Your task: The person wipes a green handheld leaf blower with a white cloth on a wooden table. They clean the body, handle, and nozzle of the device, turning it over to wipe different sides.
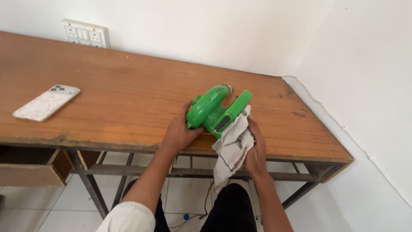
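A green plastic air blower [213,109] lies on the wooden table [128,90], close to its front edge. My left hand [180,131] grips the blower's round housing from the left. My right hand [256,148] holds a white cloth [231,146] with dark stitched lines and presses it against the blower's handle end. Part of the cloth hangs down over the table's front edge.
A phone in a white patterned case [46,102] lies face down at the table's left. A wall socket panel [85,33] sits behind the table. White walls close the back and right. A drawer [32,167] hangs open under the left. A cord [206,202] dangles to the tiled floor.
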